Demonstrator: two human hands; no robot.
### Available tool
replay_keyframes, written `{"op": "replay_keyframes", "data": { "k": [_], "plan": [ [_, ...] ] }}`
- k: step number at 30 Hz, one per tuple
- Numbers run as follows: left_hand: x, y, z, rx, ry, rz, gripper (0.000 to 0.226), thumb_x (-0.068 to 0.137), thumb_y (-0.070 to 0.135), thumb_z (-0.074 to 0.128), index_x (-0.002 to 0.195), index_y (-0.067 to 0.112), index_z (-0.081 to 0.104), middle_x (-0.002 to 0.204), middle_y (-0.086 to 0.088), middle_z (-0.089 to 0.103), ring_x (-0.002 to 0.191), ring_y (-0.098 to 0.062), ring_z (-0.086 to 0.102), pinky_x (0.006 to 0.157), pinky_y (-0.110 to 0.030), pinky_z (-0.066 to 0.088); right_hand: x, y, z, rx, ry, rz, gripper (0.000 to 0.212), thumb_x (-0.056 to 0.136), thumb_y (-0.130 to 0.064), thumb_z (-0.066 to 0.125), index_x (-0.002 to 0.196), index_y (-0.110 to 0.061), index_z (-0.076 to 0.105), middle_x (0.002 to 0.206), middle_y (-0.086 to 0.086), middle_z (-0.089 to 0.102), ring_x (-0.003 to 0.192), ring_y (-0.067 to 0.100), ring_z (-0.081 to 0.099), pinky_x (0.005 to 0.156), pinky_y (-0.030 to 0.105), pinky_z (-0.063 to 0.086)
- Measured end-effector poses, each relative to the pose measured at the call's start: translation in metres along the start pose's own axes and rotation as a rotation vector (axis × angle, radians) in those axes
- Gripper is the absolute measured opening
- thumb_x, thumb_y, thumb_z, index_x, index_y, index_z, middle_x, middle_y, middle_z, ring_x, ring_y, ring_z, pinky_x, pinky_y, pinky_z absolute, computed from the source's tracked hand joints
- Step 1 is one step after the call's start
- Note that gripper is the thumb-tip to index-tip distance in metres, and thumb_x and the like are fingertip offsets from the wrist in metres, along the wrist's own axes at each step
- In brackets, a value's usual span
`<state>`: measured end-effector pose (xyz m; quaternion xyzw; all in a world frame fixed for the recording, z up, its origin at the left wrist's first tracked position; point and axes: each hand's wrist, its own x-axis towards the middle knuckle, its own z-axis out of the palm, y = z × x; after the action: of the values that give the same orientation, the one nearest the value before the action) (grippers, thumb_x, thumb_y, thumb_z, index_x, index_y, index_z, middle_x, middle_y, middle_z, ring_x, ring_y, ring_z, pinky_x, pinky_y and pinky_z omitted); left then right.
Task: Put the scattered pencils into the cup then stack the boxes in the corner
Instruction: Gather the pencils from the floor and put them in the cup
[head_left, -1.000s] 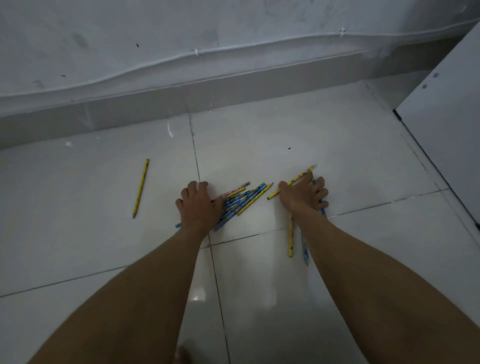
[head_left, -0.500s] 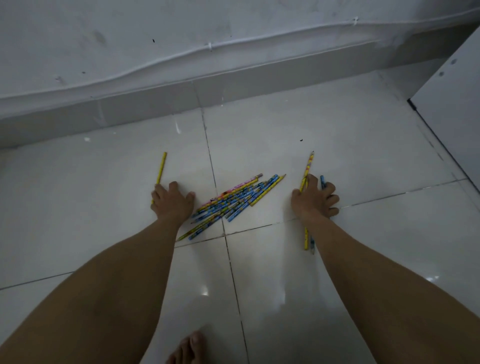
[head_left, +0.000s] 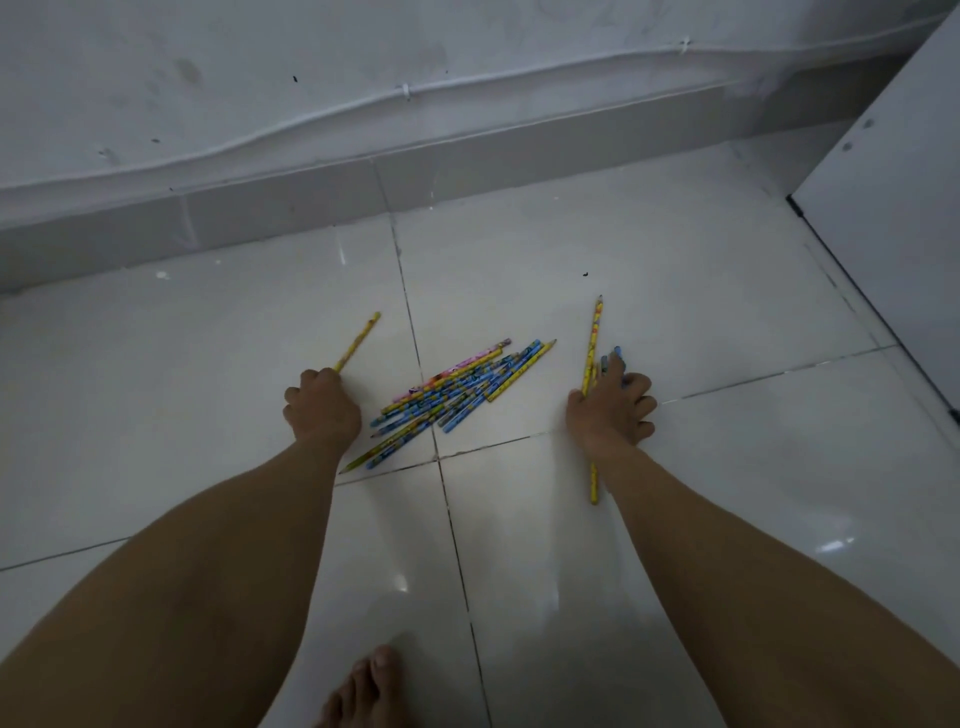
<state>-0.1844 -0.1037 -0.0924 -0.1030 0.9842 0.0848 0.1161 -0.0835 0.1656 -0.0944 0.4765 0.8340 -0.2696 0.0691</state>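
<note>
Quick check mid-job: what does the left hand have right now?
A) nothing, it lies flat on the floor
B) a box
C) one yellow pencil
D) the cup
C: the left hand grips a single yellow pencil that sticks out beyond its fingers, left of the loose pile.

The floor (head_left: 675, 312) is glossy white tile with dark grout lines (head_left: 779, 373). A messy pile of pencils (head_left: 457, 395) sits right by the grout cross, mostly blue and yellow. There's a lone yellow pencil (head_left: 358, 341) off to its left, more pencils (head_left: 592, 338) to its right, and a bare foot (head_left: 363, 691) planted at the bottom.
</note>
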Motion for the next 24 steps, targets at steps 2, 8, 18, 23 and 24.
{"op": "replay_keyframes", "data": {
  "k": [2,8,18,23,24],
  "plan": [
    [-0.006,0.01,0.0,-0.011,0.004,0.029,0.031,0.094,0.009,0.043,0.121,0.003,0.055,0.123,-0.018,0.049,0.112,-0.039,0.045,0.094,-0.046,0.04,-0.002,0.0,-0.001,0.01,0.012,0.047,0.069,0.088,-0.033,0.058,0.145,-0.02,0.021,0.138,0.01,0.028,0.123,0.032,0.033,0.097,0.047,0.033],
    [-0.031,0.048,0.009,-0.046,-0.03,0.258,0.047,0.093,0.048,0.044,0.112,0.009,0.063,0.118,-0.015,0.054,0.109,-0.036,0.047,0.092,-0.045,0.039,-0.007,0.005,-0.005,-0.001,-0.021,0.099,0.062,0.086,-0.038,0.061,0.134,-0.014,0.031,0.134,0.011,0.029,0.123,0.032,0.033,0.096,0.05,0.034],
    [-0.061,0.067,0.019,-0.062,-0.165,0.449,0.076,0.074,0.063,0.064,0.132,0.02,0.042,0.129,-0.009,0.041,0.12,-0.031,0.039,0.098,-0.045,0.035,-0.007,0.01,-0.013,0.087,-0.101,0.045,0.044,0.092,-0.024,0.055,0.131,-0.017,0.037,0.133,0.011,0.028,0.121,0.032,0.034,0.092,0.049,0.041],
    [-0.063,0.067,0.02,0.0,-0.238,0.49,0.089,0.069,0.06,0.071,0.14,0.023,0.032,0.132,-0.009,0.036,0.12,-0.031,0.037,0.096,-0.045,0.036,-0.007,-0.001,-0.008,0.087,-0.101,0.09,0.054,0.092,-0.046,0.047,0.135,-0.016,0.033,0.136,0.011,0.026,0.124,0.032,0.03,0.093,0.051,0.037],
    [-0.062,0.066,0.019,-0.005,-0.251,0.494,0.088,0.07,0.056,0.073,0.14,0.023,0.032,0.132,-0.009,0.036,0.119,-0.031,0.036,0.095,-0.045,0.037,-0.006,-0.003,-0.008,0.079,-0.104,0.088,0.055,0.092,-0.048,0.047,0.135,-0.016,0.033,0.136,0.012,0.026,0.125,0.032,0.03,0.093,0.052,0.037]
  ]
}}
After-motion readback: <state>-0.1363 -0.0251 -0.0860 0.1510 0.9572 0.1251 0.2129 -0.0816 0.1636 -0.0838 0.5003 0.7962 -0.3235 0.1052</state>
